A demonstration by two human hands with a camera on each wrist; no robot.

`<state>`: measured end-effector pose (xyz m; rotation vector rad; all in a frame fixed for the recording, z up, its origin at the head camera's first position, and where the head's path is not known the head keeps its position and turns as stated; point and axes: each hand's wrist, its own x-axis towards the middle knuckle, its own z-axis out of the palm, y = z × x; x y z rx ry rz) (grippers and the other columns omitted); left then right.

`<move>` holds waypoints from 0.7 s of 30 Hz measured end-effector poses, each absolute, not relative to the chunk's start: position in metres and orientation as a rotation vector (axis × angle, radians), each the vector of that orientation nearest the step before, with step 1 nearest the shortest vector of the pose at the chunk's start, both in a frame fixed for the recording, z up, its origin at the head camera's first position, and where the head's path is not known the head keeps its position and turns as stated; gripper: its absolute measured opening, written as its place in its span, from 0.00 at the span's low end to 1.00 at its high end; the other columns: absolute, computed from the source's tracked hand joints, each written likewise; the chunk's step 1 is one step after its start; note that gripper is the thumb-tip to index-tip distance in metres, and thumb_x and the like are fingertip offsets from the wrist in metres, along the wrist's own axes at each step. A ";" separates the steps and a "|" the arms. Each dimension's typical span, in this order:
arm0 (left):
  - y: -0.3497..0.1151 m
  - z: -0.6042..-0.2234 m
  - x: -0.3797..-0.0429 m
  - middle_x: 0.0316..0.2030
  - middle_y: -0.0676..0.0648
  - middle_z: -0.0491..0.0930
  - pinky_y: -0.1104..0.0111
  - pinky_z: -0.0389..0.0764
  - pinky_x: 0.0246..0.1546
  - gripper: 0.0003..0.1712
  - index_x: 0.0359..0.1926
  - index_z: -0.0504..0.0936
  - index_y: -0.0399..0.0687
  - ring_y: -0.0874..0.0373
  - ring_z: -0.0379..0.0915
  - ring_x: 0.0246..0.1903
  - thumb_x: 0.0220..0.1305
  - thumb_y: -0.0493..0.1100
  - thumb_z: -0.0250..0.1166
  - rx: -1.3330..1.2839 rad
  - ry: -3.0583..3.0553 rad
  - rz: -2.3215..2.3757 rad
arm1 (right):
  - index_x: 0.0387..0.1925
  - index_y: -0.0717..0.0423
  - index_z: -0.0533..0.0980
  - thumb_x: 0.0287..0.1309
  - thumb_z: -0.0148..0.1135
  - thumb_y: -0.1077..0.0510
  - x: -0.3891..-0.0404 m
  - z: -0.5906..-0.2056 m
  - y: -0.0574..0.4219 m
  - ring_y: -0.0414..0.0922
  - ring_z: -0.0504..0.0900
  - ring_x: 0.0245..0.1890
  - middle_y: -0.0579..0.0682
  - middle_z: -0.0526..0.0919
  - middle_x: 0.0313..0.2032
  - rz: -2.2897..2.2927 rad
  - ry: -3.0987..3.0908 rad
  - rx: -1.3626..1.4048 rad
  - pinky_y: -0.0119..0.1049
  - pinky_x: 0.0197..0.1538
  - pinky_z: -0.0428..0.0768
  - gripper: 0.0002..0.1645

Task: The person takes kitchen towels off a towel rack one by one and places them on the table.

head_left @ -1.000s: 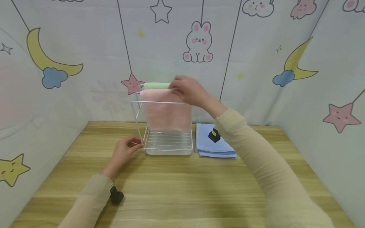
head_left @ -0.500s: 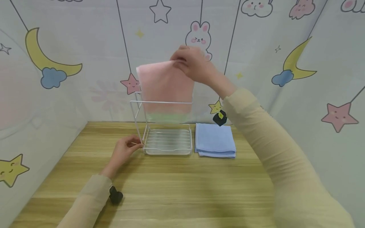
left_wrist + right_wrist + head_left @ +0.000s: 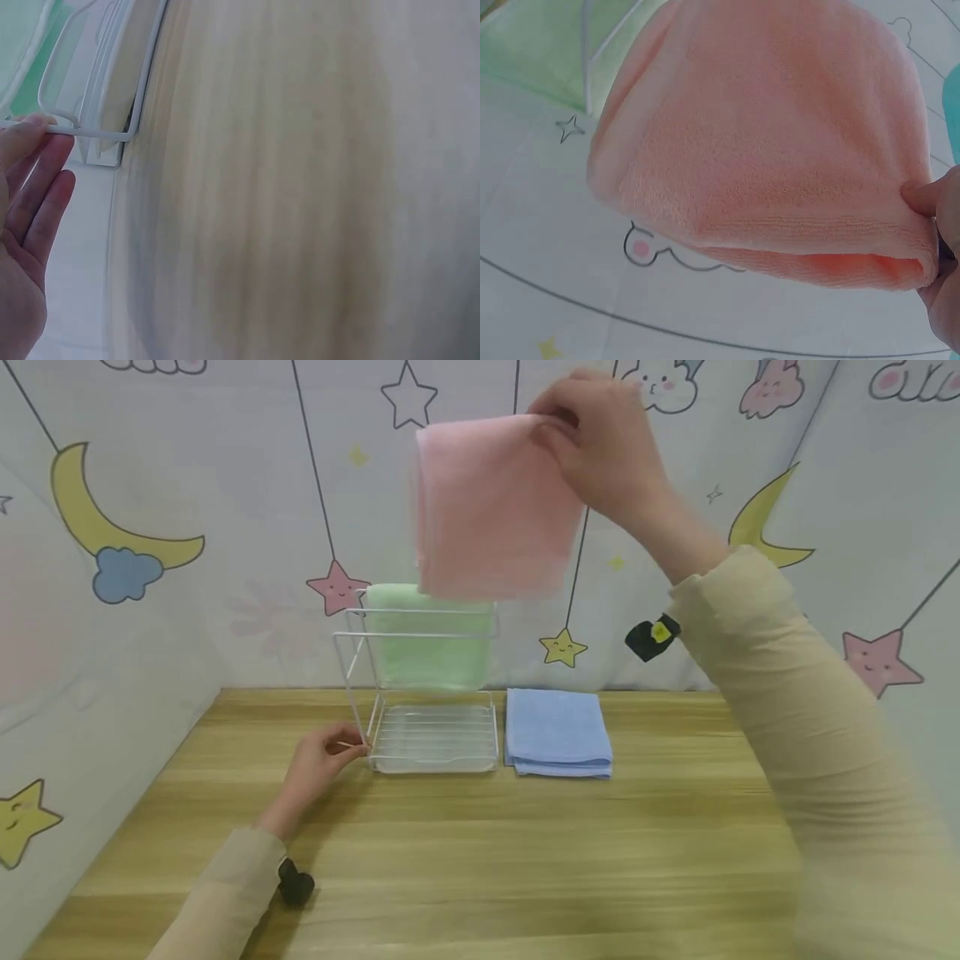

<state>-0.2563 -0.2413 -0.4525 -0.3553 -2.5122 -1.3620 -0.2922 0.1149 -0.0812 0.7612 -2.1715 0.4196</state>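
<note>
My right hand (image 3: pixel 607 452) pinches a folded pink towel (image 3: pixel 495 510) by its top edge, high above the table and clear of the rack. In the right wrist view the pink towel (image 3: pixel 780 142) hangs in folds, with thumb and fingers at one corner. A white wire rack (image 3: pixel 416 634) stands at the back of the table. Over its rear bar drapes a light green towel (image 3: pixel 431 652). My left hand (image 3: pixel 318 764) holds the rack's left side low down; in the left wrist view the thumb and fingers pinch the white wire (image 3: pixel 90 133).
A folded blue towel (image 3: pixel 558 731) lies on the wooden table (image 3: pixel 480 852) just right of the rack. The rack's base carries a clear tray (image 3: pixel 435 764). Behind stands a patterned curtain (image 3: pixel 247 527) with moons, stars and clouds.
My right hand has lifted the pink towel off the rack, up and to the right, uncovering the green towel. My left hand stays at the rack's left side.
</note>
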 end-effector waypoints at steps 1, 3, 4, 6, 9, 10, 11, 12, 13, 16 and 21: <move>-0.242 -0.453 -0.256 0.36 0.37 0.86 0.77 0.80 0.34 0.07 0.37 0.83 0.38 0.67 0.82 0.30 0.59 0.36 0.71 -0.350 -2.521 -1.352 | 0.49 0.62 0.81 0.72 0.53 0.55 -0.291 -0.081 0.123 0.47 0.79 0.49 0.58 0.84 0.48 0.411 -2.171 0.741 0.37 0.57 0.80 0.17; -0.243 -0.453 -0.257 0.36 0.37 0.87 0.77 0.80 0.33 0.07 0.37 0.83 0.38 0.64 0.83 0.30 0.59 0.36 0.71 -0.338 -2.534 -1.340 | 0.49 0.62 0.82 0.72 0.53 0.55 -0.289 -0.083 0.140 0.48 0.79 0.48 0.60 0.84 0.47 0.397 -2.170 0.704 0.38 0.56 0.80 0.17; -0.243 -0.453 -0.257 0.35 0.37 0.87 0.77 0.80 0.33 0.07 0.37 0.83 0.38 0.62 0.84 0.30 0.59 0.37 0.71 -0.334 -2.538 -1.335 | 0.49 0.63 0.82 0.72 0.53 0.55 -0.288 -0.084 0.149 0.49 0.78 0.48 0.60 0.84 0.46 0.387 -2.171 0.688 0.38 0.55 0.79 0.17; -0.243 -0.452 -0.257 0.35 0.38 0.87 0.77 0.80 0.34 0.07 0.37 0.83 0.38 0.59 0.85 0.31 0.59 0.37 0.71 -0.335 -2.543 -1.328 | 0.49 0.63 0.82 0.72 0.53 0.55 -0.286 -0.088 0.167 0.50 0.77 0.46 0.61 0.83 0.45 0.359 -2.182 0.653 0.35 0.51 0.77 0.18; -0.242 -0.451 -0.257 0.36 0.38 0.87 0.77 0.80 0.34 0.07 0.37 0.83 0.39 0.56 0.86 0.32 0.59 0.37 0.71 -0.333 -2.540 -1.326 | 0.47 0.65 0.82 0.71 0.54 0.56 -0.283 -0.097 0.194 0.53 0.76 0.44 0.62 0.83 0.43 0.329 -2.214 0.620 0.32 0.45 0.69 0.17; -0.242 -0.451 -0.257 0.36 0.38 0.87 0.77 0.80 0.34 0.07 0.37 0.83 0.39 0.56 0.86 0.32 0.59 0.37 0.71 -0.337 -2.539 -1.324 | 0.47 0.65 0.82 0.71 0.54 0.56 -0.282 -0.101 0.203 0.54 0.76 0.44 0.63 0.83 0.43 0.323 -2.234 0.607 0.33 0.44 0.67 0.17; -0.242 -0.450 -0.257 0.36 0.38 0.87 0.77 0.80 0.34 0.07 0.37 0.83 0.39 0.57 0.86 0.32 0.59 0.37 0.71 -0.341 -2.538 -1.321 | 0.47 0.66 0.82 0.70 0.55 0.57 -0.281 -0.105 0.212 0.54 0.76 0.43 0.63 0.83 0.42 0.316 -2.247 0.606 0.33 0.43 0.66 0.17; -0.242 -0.450 -0.257 0.36 0.39 0.87 0.77 0.80 0.34 0.07 0.37 0.83 0.40 0.58 0.85 0.32 0.59 0.37 0.71 -0.336 -2.536 -1.322 | 0.46 0.66 0.82 0.70 0.56 0.58 -0.281 -0.109 0.221 0.55 0.75 0.42 0.64 0.83 0.42 0.312 -2.260 0.607 0.34 0.42 0.65 0.16; -0.242 -0.449 -0.257 0.36 0.39 0.87 0.77 0.80 0.34 0.07 0.37 0.83 0.40 0.58 0.85 0.32 0.59 0.37 0.71 -0.339 -2.536 -1.319 | 0.45 0.67 0.82 0.69 0.57 0.59 -0.281 -0.114 0.229 0.55 0.75 0.41 0.64 0.83 0.41 0.307 -2.266 0.619 0.34 0.42 0.65 0.15; -0.243 -0.449 -0.256 0.36 0.39 0.87 0.77 0.80 0.34 0.07 0.37 0.83 0.40 0.62 0.84 0.31 0.59 0.37 0.71 -0.343 -2.533 -1.317 | 0.44 0.67 0.82 0.67 0.60 0.60 -0.279 -0.131 0.251 0.54 0.75 0.38 0.64 0.82 0.39 0.283 -2.300 0.629 0.32 0.40 0.65 0.13; -0.246 -0.450 -0.256 0.36 0.39 0.87 0.77 0.81 0.34 0.08 0.38 0.83 0.40 0.68 0.82 0.30 0.59 0.38 0.71 -0.348 -2.536 -1.310 | 0.43 0.64 0.83 0.64 0.63 0.62 -0.277 -0.161 0.281 0.53 0.77 0.34 0.63 0.84 0.37 0.249 -2.372 0.635 0.25 0.35 0.64 0.10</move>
